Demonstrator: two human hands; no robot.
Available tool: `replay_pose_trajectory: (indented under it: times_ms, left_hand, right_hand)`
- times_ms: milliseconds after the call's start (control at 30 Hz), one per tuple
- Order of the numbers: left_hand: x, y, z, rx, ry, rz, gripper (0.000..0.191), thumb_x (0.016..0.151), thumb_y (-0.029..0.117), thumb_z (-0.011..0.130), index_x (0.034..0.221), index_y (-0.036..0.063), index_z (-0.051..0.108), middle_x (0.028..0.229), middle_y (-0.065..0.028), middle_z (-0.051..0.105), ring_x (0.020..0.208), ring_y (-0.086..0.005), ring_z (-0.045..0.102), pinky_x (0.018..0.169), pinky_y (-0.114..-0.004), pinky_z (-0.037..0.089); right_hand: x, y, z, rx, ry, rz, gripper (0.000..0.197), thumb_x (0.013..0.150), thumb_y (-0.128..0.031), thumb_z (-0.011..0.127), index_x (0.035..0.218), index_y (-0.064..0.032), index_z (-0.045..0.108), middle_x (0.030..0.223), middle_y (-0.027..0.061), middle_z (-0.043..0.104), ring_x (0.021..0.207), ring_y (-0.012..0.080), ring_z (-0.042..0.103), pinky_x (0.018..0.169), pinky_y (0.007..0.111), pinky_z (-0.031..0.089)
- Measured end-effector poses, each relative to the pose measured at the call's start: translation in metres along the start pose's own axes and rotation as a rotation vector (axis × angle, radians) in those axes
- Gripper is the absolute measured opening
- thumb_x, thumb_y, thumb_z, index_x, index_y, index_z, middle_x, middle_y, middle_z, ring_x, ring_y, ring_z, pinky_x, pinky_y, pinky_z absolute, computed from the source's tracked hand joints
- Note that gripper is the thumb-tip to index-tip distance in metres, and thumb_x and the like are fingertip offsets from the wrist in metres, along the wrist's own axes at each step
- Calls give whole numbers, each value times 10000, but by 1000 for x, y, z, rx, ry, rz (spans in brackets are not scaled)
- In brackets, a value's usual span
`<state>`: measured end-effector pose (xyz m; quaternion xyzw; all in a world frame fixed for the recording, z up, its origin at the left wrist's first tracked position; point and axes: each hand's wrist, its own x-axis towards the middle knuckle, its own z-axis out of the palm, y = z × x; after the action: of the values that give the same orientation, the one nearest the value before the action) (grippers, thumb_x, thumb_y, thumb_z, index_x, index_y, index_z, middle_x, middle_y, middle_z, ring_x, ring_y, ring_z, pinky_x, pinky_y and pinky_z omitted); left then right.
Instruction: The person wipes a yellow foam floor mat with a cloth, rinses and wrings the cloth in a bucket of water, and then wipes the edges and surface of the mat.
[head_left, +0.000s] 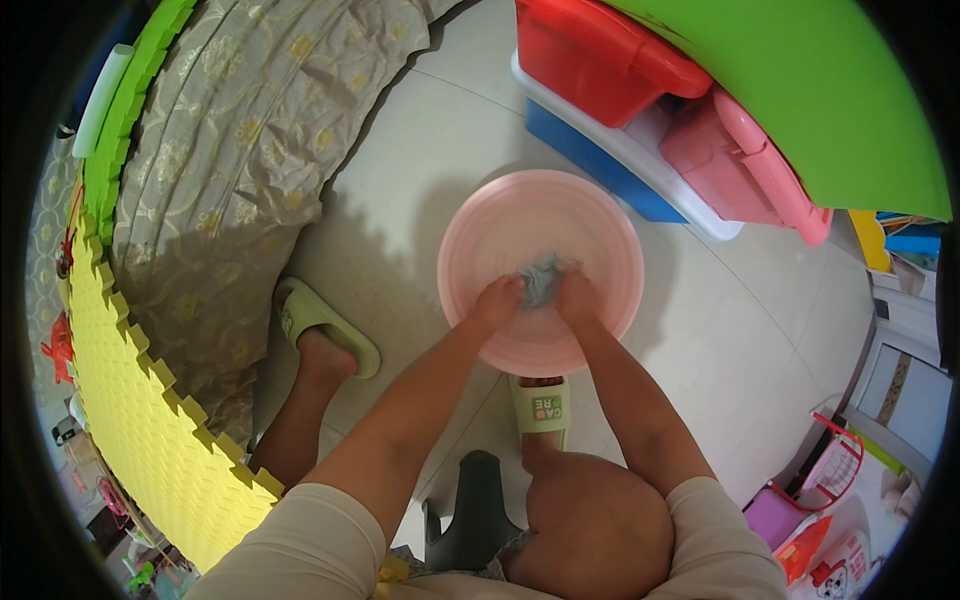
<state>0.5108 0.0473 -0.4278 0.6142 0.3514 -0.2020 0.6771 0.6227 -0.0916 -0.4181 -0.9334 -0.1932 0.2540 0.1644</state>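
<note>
A round pink plastic basin (517, 206) stands on the tiled floor before me, with what looks like water inside. Both of my hands are over its middle. A wet, crumpled grey-blue cloth (541, 279) is bunched between them. My left hand (498, 301) grips its left side, and my right hand (577, 298) has the right side. The fingers are partly blurred and the cloth hides some of them. Whether the cloth touches the water, I cannot tell.
A red bin (600, 64) and a pink bin (739, 165) sit beyond the basin, by a white and blue container (600, 157). Yellow foam matting (142, 420) and a patterned fabric drape (225, 150) line the left. My slippered feet flank a dark stool (476, 510).
</note>
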Motion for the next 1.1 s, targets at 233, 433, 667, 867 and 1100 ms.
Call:
replay_pose_trajectory:
  times_ms: [233, 433, 667, 867, 1100]
  left_hand:
    - [-20, 18, -9, -1041, 10, -309, 408, 1029, 349, 491, 1317, 60, 500, 1186, -62, 605, 1015, -232, 603, 906, -416, 500]
    - [-28, 38, 9, 255, 282, -153, 438, 959, 170, 572, 1373, 80, 459, 1393, -163, 469, 1217, -293, 526, 963, -456, 475]
    - [-30, 15, 12, 748, 327, 209, 533, 901, 96, 588, 1415, 121, 450, 1410, -205, 422, 1126, -360, 563, 929, -438, 483]
    - [-12, 11, 9, 134, 268, 78, 551, 862, 46, 603, 1394, 110, 476, 1239, -179, 545, 1113, -363, 564, 920, -420, 467]
    - [-29, -9, 18, 1190, 347, 588, 666, 851, 133, 590, 1478, 120, 366, 1432, -190, 446, 1356, -340, 387, 1087, -584, 273]
  right_hand:
    - [-27, -58, -10, 545, -283, -236, 196, 913, -221, 548, 1021, -58, 559, 883, 245, 657, 825, 419, 656, 742, 514, 516]
    - [8, -2, 11, -25, 161, -104, 194, 904, -187, 554, 1037, -46, 564, 863, 231, 669, 832, 423, 652, 757, 540, 508]
    - [8, 4, 2, -45, 21, 1, 207, 901, -181, 525, 1046, -49, 592, 895, 186, 694, 875, 394, 670, 798, 505, 535]
    - [10, -6, -10, 117, -322, -313, 184, 858, -195, 629, 960, -42, 629, 906, 179, 688, 857, 367, 668, 793, 475, 530]
    - [14, 8, -6, 171, -107, -231, 174, 805, -181, 669, 887, -33, 628, 873, 188, 685, 832, 394, 655, 765, 470, 522]
